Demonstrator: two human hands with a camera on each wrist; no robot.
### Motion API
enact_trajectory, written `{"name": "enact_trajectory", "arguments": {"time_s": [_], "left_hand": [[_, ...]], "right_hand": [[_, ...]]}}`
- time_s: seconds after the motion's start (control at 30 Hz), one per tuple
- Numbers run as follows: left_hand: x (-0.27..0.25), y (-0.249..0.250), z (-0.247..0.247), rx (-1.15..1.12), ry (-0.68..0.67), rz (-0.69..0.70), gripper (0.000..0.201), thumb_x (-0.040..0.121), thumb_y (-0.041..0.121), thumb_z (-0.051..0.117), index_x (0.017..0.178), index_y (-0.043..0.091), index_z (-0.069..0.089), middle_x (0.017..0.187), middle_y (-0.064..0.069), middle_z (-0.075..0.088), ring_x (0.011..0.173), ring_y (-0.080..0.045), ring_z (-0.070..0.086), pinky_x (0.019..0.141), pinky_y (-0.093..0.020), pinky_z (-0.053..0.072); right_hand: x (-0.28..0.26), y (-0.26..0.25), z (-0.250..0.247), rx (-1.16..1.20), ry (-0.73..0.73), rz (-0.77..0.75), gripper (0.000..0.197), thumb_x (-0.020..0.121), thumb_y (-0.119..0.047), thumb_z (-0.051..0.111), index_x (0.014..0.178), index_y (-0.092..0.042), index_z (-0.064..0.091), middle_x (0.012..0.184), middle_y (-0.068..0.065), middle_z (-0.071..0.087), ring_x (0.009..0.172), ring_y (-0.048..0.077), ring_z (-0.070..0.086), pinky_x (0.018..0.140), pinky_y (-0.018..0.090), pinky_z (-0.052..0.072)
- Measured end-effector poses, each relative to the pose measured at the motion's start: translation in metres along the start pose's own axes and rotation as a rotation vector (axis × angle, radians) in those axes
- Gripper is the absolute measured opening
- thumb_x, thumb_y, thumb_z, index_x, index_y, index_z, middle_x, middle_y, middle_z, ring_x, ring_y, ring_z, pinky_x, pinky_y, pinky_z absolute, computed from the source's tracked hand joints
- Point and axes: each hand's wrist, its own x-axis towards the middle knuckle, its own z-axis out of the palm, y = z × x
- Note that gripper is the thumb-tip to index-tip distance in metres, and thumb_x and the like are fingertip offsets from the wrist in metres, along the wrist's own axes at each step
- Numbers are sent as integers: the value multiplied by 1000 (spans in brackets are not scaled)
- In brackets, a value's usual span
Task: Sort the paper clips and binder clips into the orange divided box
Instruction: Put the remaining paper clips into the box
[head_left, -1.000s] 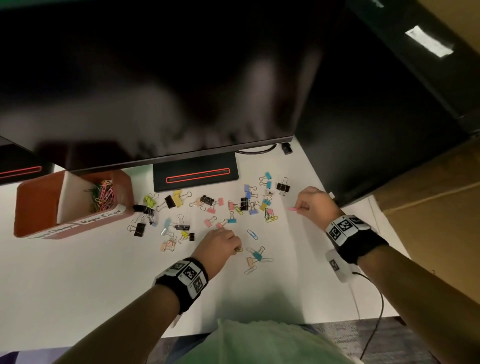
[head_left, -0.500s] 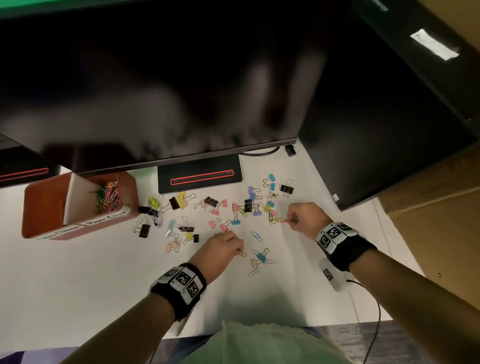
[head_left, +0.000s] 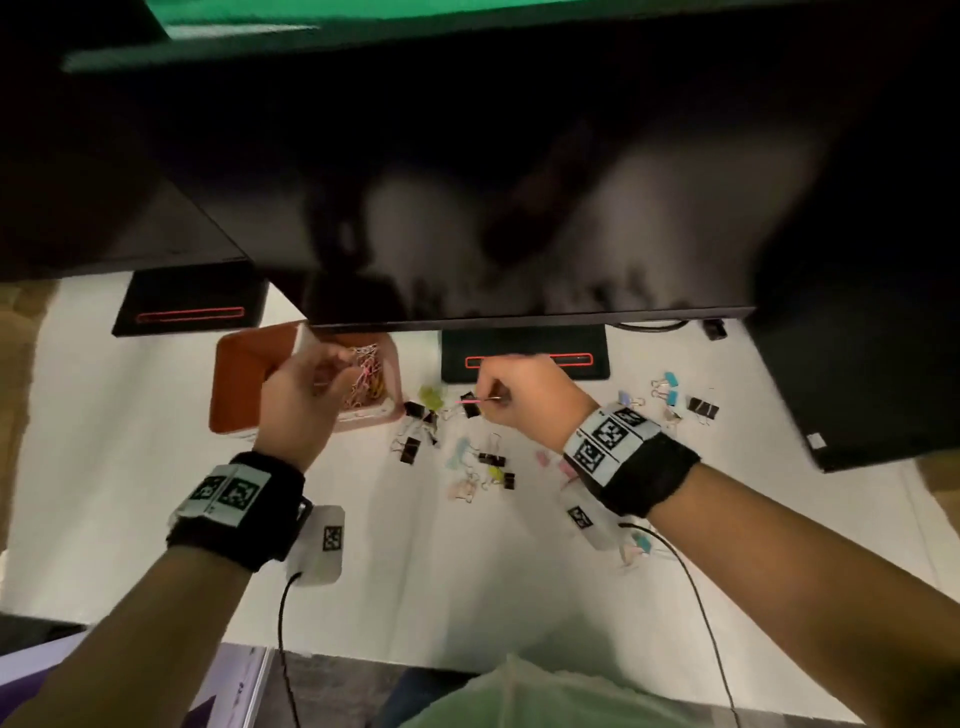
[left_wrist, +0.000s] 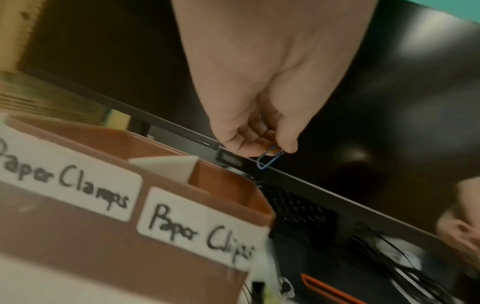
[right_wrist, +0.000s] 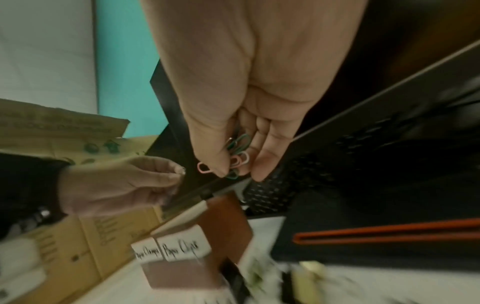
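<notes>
Fingers of the left hand (head_left: 298, 395) pinch a blue paper clip (left_wrist: 269, 159) above the orange divided box (head_left: 244, 384) — over its paper-clip compartment. Just right of the box, the right hand (head_left: 524, 400) grips several pink and green paper clips (right_wrist: 237, 156); binder clips (head_left: 467, 447) lie scattered beyond.
</notes>
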Motion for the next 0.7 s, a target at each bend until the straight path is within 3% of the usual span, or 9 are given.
{"name": "enact_trajectory", "arguments": {"time_s": [0.17,0.27,0.33,0.4,0.57,0.63,0.7], "left_hand": [[42,-33,-9,-120,2,-210,8,81,14,69,85,12,63,74,1,64,66,-13,60,67,-24,48],[54,-53,-10,-137,-145,-283,12,80,14,66,92,14,65,88,-9,70,82,-27,67,84,-43,54],[55,-59,-14,-10,-209,-234,22,83,9,58,105,12,64,105,-10,69,99,-25,64,95,-44,48],[51,-54,-18,99,-191,-151,26,88,8,54,113,12,61,110,-7,67,102,-19,62,97,-39,47],[17,-18,-6,-7,-298,108,25,90,9,54,112,18,62,109,6,65,100,-6,60,90,-18,46],[3,-5,14,-37,-384,205,22,88,10,57,107,21,63,105,9,64,93,-2,60,81,-14,48],[-10,7,41,-51,-484,268,22,88,10,57,105,23,62,103,9,61,89,0,60,79,-18,51]], "right_hand": [[93,-67,44,42,53,-37,6,78,-7,64,82,-11,66,87,7,69,80,22,63,78,33,53],[127,-82,67,-54,-76,137,20,84,-16,65,102,-9,65,102,10,67,96,25,63,86,36,52],[133,-85,76,-47,-102,170,34,85,-22,66,115,-8,60,110,12,67,104,26,62,91,38,51],[127,-81,77,15,-70,122,37,87,-24,63,121,-11,57,116,11,65,106,23,62,93,36,51],[59,-40,50,75,55,1,14,88,-19,60,100,-15,67,98,1,65,78,12,62,76,21,51],[20,-8,35,12,56,75,12,89,-19,59,97,-15,67,91,-2,63,71,9,56,69,20,47],[-20,30,20,-56,55,218,13,88,-20,60,100,-18,66,91,-3,62,72,10,56,69,19,47]]}}
